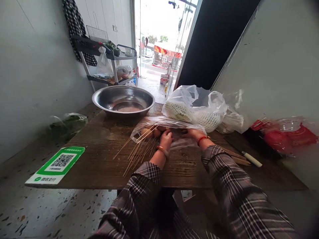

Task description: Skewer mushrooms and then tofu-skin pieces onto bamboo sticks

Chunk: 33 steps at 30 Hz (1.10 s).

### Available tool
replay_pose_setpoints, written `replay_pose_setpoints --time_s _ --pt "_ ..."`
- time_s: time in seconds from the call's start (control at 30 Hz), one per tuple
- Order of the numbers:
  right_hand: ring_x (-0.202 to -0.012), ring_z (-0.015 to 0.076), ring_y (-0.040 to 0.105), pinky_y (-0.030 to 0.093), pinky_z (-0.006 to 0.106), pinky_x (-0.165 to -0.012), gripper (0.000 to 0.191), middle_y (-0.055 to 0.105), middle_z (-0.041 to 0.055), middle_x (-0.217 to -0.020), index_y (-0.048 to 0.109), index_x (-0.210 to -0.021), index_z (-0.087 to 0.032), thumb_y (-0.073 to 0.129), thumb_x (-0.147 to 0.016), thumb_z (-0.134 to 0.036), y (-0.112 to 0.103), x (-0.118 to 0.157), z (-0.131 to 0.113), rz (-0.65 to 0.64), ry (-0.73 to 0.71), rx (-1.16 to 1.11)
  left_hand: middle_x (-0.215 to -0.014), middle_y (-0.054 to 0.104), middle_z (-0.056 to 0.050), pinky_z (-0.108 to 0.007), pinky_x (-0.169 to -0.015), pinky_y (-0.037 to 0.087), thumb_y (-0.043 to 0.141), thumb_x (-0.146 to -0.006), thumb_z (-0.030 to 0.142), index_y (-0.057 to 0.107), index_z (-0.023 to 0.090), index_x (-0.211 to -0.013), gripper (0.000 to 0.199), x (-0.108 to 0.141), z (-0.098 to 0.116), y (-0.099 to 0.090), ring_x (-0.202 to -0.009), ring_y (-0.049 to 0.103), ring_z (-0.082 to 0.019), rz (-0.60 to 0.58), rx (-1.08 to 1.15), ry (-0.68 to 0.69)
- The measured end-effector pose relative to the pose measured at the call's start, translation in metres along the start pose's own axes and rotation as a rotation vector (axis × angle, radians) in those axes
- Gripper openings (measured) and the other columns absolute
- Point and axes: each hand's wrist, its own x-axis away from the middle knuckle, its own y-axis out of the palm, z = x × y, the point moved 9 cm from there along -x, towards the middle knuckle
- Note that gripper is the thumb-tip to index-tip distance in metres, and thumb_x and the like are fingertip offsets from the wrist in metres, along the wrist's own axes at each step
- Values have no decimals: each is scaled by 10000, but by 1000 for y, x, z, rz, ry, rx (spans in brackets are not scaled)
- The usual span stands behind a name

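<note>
A clear plastic bag (174, 123) lies across the middle of the wooden table, with several round brown items (147, 132) in its left part. My left hand (165, 139) is at the bag's front edge beside these items, its fingers bent and closed; what they pinch is too small to name. On the bag's right part, my right hand (194, 133) has its fingers reaching inward at the opening, partly hidden by the film. Thin wooden skewers (139, 154) lie fanned out left of my left hand, some resting over the bag.
Behind stands a wide metal basin (124, 99). White bags with net-wrapped produce (194, 109) sit at the back right. More skewers (236, 156) and a light-handled knife (251, 159) lie at the right. A green QR card (58, 164) occupies the front left corner.
</note>
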Motion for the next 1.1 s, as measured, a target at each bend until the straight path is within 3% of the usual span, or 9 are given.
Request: replay_pose_setpoints --time_s 0.1,0.27,0.43,0.63,0.87,1.1 --pt "-940 213 713 509 270 -790 338 772 17 -1165 768 -1162 -356 719 -840 -446 7 -2 4 -61 -10 -33 -887 627 -55 -235 -713 498 669 -727 168 638 164 -897 173 0 -4 1 -838 618 -156 -5 2 -6" --pt "-1101 301 650 481 367 -925 349 719 101 -1277 767 -1170 -270 726 -826 -312 7 -4 -2 -31 -33 -42 -857 636 -54 -242 -687 507 675 -734 186 666 165 -937 205 -2 -7 1 -793 610 -154 -1 1 -2" --pt "-981 262 679 497 346 -886 255 772 51 -1114 788 -1088 -271 620 -907 -337 0 3 -10 -40 -105 -119 -890 652 -65 -218 -680 510 650 -745 159 671 158 -976 233 -3 -7 2 -824 610 -154 -7 9 -1" --pt "-1155 225 626 468 341 -1006 419 702 17 -1302 645 -1354 -295 409 -1011 -337 -22 6 -17 25 -173 -209 -909 659 -75 -252 -709 532 625 -764 129 667 147 -961 202 -1 -5 2 -856 628 -173 -20 37 -3" --pt "-1072 259 681 526 337 -920 422 730 60 -1248 666 -1314 -252 609 -908 -352 -16 15 -37 68 -221 -224 -889 637 -55 -220 -667 522 595 -818 110 626 147 -982 171 1 3 4 -775 617 -129 -65 54 1" --pt "-1202 211 618 463 332 -1059 400 673 81 -1309 663 -1300 -224 643 -901 -211 -26 39 -67 207 -429 -271 -977 686 -76 -240 -692 547 554 -879 135 605 149 -1030 160 -3 8 9 -805 662 -138 -139 44 22"
